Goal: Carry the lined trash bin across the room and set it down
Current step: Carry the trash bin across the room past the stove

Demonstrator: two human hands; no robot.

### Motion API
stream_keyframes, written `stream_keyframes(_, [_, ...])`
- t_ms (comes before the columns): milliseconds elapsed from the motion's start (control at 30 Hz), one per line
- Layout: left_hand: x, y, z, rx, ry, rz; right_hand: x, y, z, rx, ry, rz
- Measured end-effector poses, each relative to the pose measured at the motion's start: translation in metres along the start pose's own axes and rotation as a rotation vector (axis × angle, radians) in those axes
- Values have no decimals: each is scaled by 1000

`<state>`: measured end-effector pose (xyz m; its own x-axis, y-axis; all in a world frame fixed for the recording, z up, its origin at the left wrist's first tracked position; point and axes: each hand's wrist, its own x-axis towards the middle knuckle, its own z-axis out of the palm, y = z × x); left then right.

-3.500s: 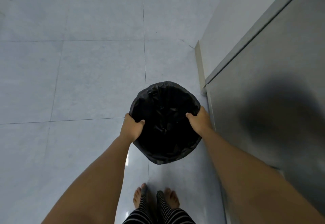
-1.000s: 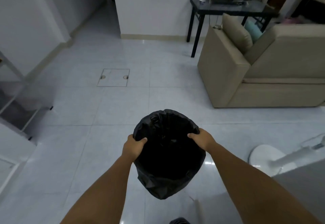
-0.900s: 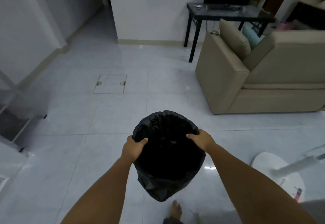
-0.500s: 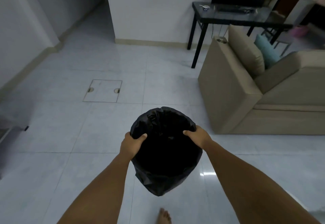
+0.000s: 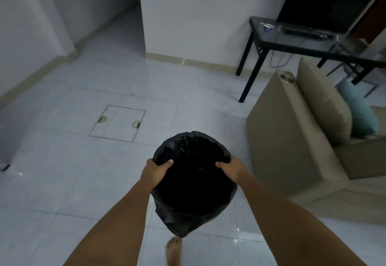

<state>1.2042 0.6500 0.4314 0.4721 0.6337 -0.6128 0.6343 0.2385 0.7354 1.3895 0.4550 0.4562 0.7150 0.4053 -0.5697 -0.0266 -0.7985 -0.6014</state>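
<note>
The trash bin (image 5: 193, 186) is round and wrapped in a black plastic liner, its dark mouth facing up at me. It hangs in the air above the pale floor tiles, held in front of my body. My left hand (image 5: 154, 173) grips the rim on the left side, thumb inside the liner. My right hand (image 5: 230, 170) grips the rim on the right side the same way. The bin's walls under the liner are hidden. One bare foot (image 5: 173, 250) shows below the bin.
A beige sofa (image 5: 292, 140) with cushions stands close on the right. Behind it is a black table (image 5: 309, 44) carrying a small bowl and a keyboard. A floor hatch (image 5: 118, 123) lies ahead left. A white wall corner (image 5: 188, 25) and a corridor (image 5: 117, 33) are ahead.
I have walked forward with the bin: the sofa and floor hatch are nearer and the shelf on the left has left the view. Both hands keep their grip.
</note>
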Motion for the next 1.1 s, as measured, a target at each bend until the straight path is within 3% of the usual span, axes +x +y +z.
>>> stream_keyframes(367, [144,135,10,-42,116,-36,181,-111,-64,-30,-75,-63])
stream_keyframes(733, [251,223,35,-312,350,-174,359,-233,-115,-205,-288,-199])
stream_keyframes(1100, [285,231,-11,-627,614,-248,425,-356,-58,-410,-495,-433])
